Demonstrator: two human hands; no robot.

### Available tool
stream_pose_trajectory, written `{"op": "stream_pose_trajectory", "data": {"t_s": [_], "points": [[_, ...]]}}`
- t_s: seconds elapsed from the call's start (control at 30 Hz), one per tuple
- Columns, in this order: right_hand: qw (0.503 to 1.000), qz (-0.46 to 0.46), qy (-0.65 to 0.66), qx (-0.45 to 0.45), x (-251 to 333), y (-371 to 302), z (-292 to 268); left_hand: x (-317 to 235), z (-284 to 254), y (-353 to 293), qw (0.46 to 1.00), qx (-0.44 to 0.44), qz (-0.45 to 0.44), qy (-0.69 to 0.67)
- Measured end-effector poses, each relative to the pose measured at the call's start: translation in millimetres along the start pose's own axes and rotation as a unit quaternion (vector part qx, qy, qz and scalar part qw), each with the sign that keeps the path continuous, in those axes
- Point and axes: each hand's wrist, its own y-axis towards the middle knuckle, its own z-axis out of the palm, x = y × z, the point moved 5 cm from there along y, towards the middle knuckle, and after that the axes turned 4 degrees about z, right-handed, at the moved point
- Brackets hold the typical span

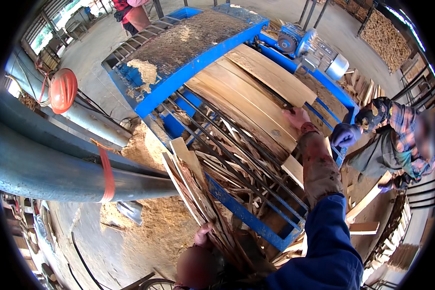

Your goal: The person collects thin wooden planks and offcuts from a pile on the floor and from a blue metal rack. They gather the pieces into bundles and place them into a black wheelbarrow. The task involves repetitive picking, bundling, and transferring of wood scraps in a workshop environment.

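My left hand (pixel 203 235) is closed around a bundle of rough wood strips (pixel 192 189) with bark on their edges. The bundle slants up and away from me, left of the blue machine frame (pixel 246 212). Stretched over the frame, my right hand (pixel 297 118) curls at the near corner of a pale wooden board (pixel 270 75); its fingertips are partly hidden. That board lies on wider planks (pixel 239 99) on the machine bed. Below the metal bars (pixel 232 154) is a heap of thin offcuts (pixel 246 166).
A co-worker in a plaid shirt (pixel 401 116) and purple gloves stands at the right; one glove (pixel 345 135) is near the frame, the other holds a light plank (pixel 369 197). A motor (pixel 319 53) sits at the far right. Large pipes (pixel 48 159) and an orange helmet (pixel 63 90) are left.
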Motion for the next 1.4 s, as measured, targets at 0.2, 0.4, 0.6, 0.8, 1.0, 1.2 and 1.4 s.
{"op": "stream_pose_trajectory", "data": {"t_s": [0.2,0.4,0.6,0.8,1.0,1.2,1.4], "points": [[0.994,-0.022,-0.079,-0.072,21,-23,-52,6,-13,3,0.999,0.013,-0.019,-0.043],[0.976,-0.063,-0.152,-0.144,23,-79,-109,4,-6,9,0.999,0.018,-0.016,-0.031],[0.962,-0.109,-0.141,-0.207,26,-183,-147,7,-20,11,0.999,-0.047,-0.001,0.000],[0.994,-0.048,0.049,-0.081,25,-308,-87,8,-16,17,0.996,-0.091,0.006,-0.013],[0.977,-0.033,0.207,0.047,70,-420,-6,13,-15,20,0.995,-0.081,0.052,-0.018],[0.972,-0.115,0.179,0.104,112,-473,30,21,-6,15,0.996,-0.008,0.078,-0.032],[0.958,-0.190,0.137,0.164,130,-477,28,3,-15,7,0.994,-0.006,0.108,0.020]]}}
